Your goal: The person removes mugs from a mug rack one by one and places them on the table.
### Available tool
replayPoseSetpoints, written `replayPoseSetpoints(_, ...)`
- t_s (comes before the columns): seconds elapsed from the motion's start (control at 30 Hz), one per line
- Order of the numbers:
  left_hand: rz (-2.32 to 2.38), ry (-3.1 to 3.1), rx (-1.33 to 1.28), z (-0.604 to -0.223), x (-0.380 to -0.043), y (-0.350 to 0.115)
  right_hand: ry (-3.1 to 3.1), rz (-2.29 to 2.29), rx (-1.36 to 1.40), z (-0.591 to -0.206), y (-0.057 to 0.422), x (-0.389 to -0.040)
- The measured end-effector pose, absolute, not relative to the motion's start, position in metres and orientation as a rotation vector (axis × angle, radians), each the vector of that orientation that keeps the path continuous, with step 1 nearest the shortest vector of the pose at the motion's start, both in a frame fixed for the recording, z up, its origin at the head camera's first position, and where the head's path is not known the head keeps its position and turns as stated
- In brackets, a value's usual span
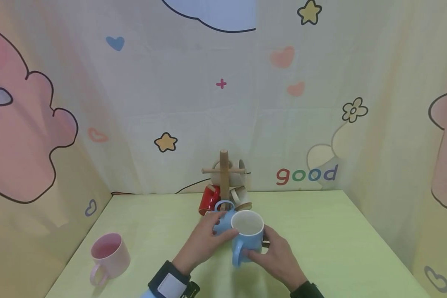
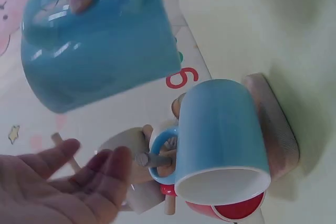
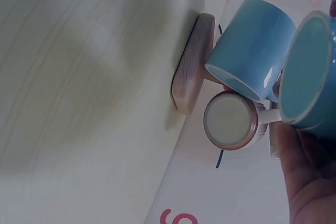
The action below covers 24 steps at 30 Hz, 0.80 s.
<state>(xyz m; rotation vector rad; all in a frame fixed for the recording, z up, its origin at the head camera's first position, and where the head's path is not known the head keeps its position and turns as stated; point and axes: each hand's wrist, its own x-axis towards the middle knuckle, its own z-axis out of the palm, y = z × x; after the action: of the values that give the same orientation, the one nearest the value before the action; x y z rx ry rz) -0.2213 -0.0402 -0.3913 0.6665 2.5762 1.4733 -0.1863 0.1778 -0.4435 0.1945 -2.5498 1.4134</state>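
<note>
In the head view my right hand [image 1: 279, 258] grips a light blue mug [image 1: 251, 242] with a white inside, opening upward and handle toward me. The same mug shows large in the left wrist view [image 2: 100, 40] and at the right edge of the right wrist view [image 3: 310, 72]. My left hand [image 2: 68, 187] has its fingers spread and holds nothing; it is close by the held mug. Behind it, a second blue mug [image 2: 220, 135] hangs by its handle on a peg of the wooden mug rack [image 1: 224, 178], partly hidden by the left hand in the head view.
The rack also carries a red mug [image 1: 209, 200], a white mug [image 1: 241, 198] with a brownish rim, and pale mugs higher up. A pink mug [image 1: 109, 256] stands upright on the pale green table [image 1: 339, 248] at the left. A printed curtain [image 1: 193, 95] closes off the back.
</note>
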Motion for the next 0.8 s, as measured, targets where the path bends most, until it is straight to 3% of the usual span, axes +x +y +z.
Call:
replayPoseSetpoints(0.33,1.381,2.684,0.620,-0.401,-0.196,-0.026,-2.573,1.236,0.069,-0.448,0.170,-0.185)
replayPoseSetpoints(0.8,1.312,2.711,0.682,-0.399,-0.191,-0.023,-2.587,1.143,0.024,-0.448,0.162,-0.181)
